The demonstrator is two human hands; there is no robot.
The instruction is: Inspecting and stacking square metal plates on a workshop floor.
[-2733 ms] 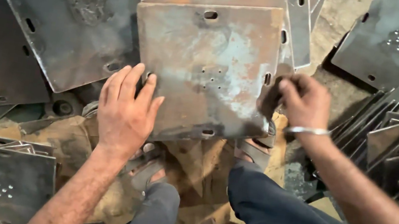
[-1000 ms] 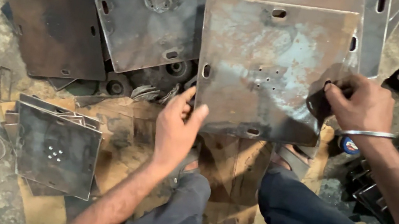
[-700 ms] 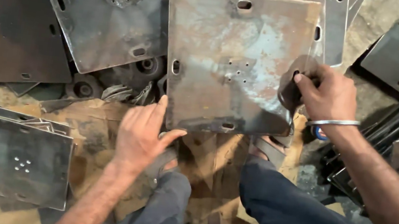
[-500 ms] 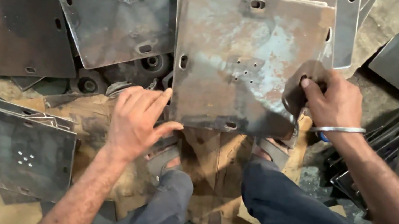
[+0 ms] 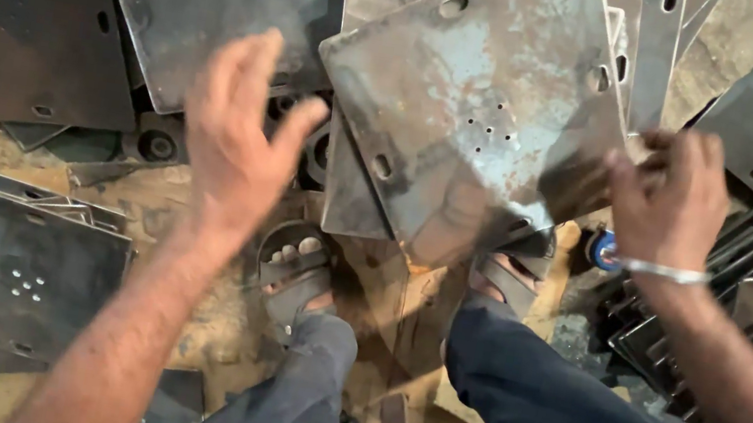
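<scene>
Both hands work one rusty square steel plate (image 5: pixel 476 122), which sits tilted atop the stack of plates (image 5: pixel 625 40): the right hand (image 5: pixel 670 203) pinches its lower right corner, while the left hand (image 5: pixel 238 134) hovers spread and empty, left of the plate. Swinging it safely probably calls for the left hand on the plate's opposite edge, clear of the sandalled feet (image 5: pixel 301 275) below.

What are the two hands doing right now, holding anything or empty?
Left hand: open, fingers spread, holding nothing, just left of the metal plate.
Right hand: closed on the tilted metal plate's right corner.
</scene>
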